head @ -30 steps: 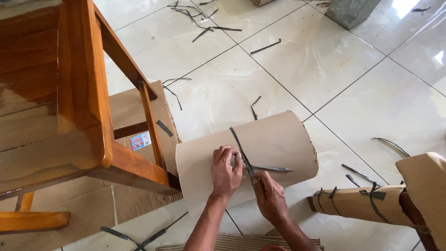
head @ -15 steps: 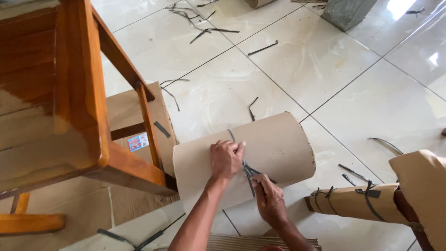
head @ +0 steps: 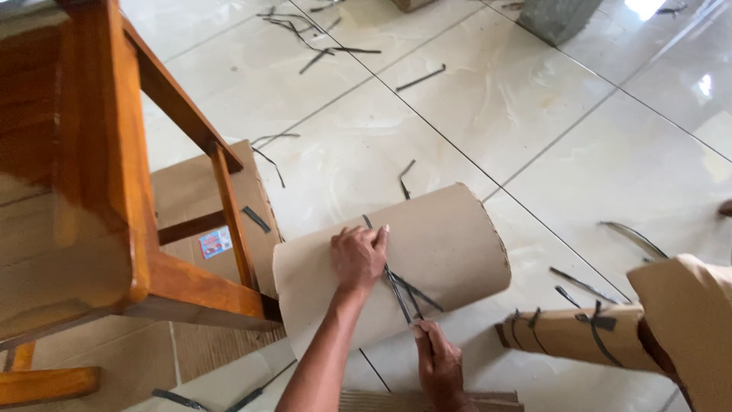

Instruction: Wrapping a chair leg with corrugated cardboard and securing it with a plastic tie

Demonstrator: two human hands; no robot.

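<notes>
Strap runs across the roll, from your left palm down toward your right fingertips.

To the left stands the wooden chair (head: 114,191), one leg wrapped by the cardboard roll (head: 427,252), which lies on the tiled floor (head: 534,114) with its long axis running from the chair leg out to the right. Your left hand (head: 357,258) lies flat on the roll, fingers spread, pressing the cardboard down and gripping nothing; the dark strap (head: 396,290) passes just beside its fingertips. The strap crosses the roll's long axis and runs toward you. Your right hand (head: 436,365) sits below the roll, nearer the strap's loose ends, its fingertips pinched on them. Further right, a second wrapped leg (head: 572,336) lies tied, well apart.
</notes>
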